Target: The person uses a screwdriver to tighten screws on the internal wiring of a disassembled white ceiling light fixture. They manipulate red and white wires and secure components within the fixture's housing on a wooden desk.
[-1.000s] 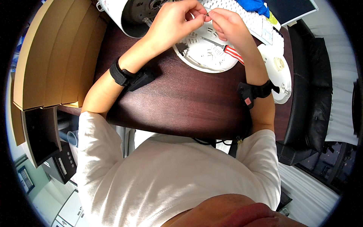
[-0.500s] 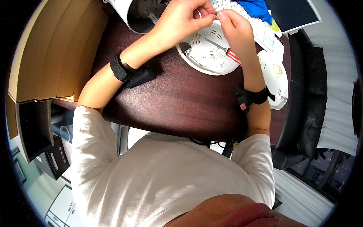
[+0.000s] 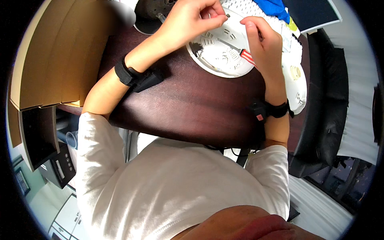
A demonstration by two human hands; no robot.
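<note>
Over the far side of a white round plastic housing (image 3: 218, 71), my left hand (image 3: 196, 18) pinches a tiny dark metal piece (image 3: 227, 16) between thumb and forefinger. My right hand (image 3: 266, 46) hangs a short gap to the right, thumb and forefinger brought close together; whatever might be between them is too small to make out. Lying on the housing's slotted inner face is a screwdriver (image 3: 246, 56) with a red and white handle, partly covered by my right hand. A second white plastic part (image 3: 295, 86) rests beside my right wrist.
The dark wooden tabletop (image 3: 180, 108) bears these things. A white cylindrical container (image 3: 140, 26) with a dark inside lies at far left, near tall cardboard (image 3: 64, 52). Blue cloth (image 3: 274, 9) and a dark screen (image 3: 312, 14) are at far right, with a black leather seat (image 3: 326, 100) beyond the table.
My hands, which met fingertip to fingertip, have come apart. The right one moved rightward, while the left stays nearly in place with the tiny metal piece.
</note>
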